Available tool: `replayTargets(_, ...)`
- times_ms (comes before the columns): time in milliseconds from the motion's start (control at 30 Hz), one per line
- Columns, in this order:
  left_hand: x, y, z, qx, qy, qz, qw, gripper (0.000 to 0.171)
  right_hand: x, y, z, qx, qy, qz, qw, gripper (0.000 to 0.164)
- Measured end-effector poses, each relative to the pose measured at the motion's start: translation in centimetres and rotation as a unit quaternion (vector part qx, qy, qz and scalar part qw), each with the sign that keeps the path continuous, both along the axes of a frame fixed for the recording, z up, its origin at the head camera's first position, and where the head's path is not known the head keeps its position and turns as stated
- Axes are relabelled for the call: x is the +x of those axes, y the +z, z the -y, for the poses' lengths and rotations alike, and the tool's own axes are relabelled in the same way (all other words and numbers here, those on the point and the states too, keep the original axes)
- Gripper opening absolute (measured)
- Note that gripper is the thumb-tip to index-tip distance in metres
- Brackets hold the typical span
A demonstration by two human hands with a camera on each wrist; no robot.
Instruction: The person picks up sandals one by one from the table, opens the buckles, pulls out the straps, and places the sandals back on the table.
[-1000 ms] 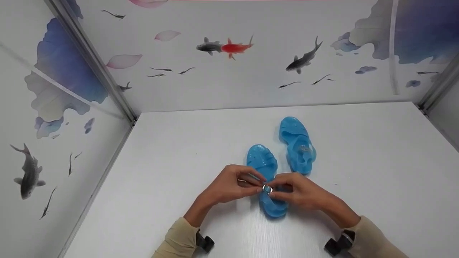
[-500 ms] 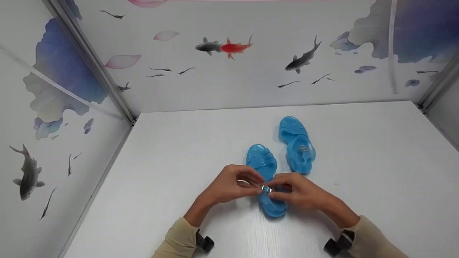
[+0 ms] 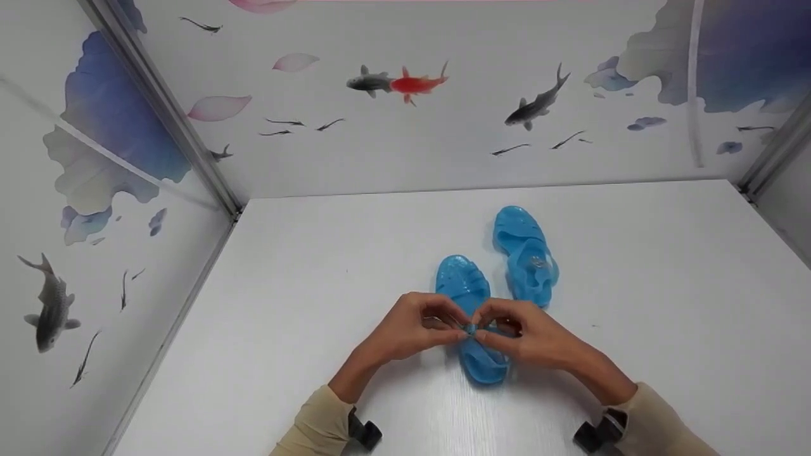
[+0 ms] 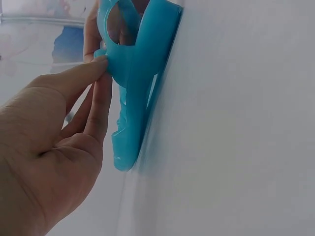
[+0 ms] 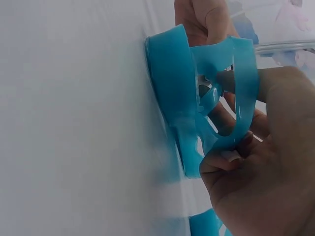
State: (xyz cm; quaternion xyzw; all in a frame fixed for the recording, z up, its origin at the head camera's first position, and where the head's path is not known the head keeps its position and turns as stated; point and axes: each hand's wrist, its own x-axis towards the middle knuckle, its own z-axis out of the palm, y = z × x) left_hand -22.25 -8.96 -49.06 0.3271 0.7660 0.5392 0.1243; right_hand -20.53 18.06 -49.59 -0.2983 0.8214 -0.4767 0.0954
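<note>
A translucent blue jelly sandal [image 3: 461, 278] lies sole down on the white table, toe pointing away. My left hand [image 3: 426, 324] comes from its left, thumb and fingertips pinching the ankle strap near the buckle. From the other side my right hand [image 3: 529, 332] pinches the strap [image 3: 471, 329] too, the fingertips of both hands almost meeting over the sandal. The buckle is mostly hidden among the fingers. In the left wrist view the left thumb presses the sandal's side [image 4: 118, 64]. The right wrist view has the strap loop [image 5: 246, 78] standing up around a right finger.
The matching blue sandal [image 3: 523, 253] lies farther back and right, toe also away, with a clear buckle on it. White panels printed with fish and leaves [image 3: 418, 85] bound the table [image 3: 317, 253] at the back and sides.
The silver buckle frame that showed between my fingertips has turned and is now mostly covered. My right fingers have risen slightly and shifted left toward the left fingertips. The sandals stay put.
</note>
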Motion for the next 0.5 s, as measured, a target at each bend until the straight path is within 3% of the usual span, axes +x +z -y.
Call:
replayTargets(267,0.05,-0.08,-0.09,-0.001,0.0,-0.003,1.0,0.021,-0.02,-0.16,0.33,-0.006,0.0,-0.035,0.999,0.007)
replayTargets(500,0.04,-0.18,-0.02,-0.012,0.001,0.006,0.9999,0.024,-0.21,-0.46,0.14,-0.012,0.005,-0.032,0.999,0.008)
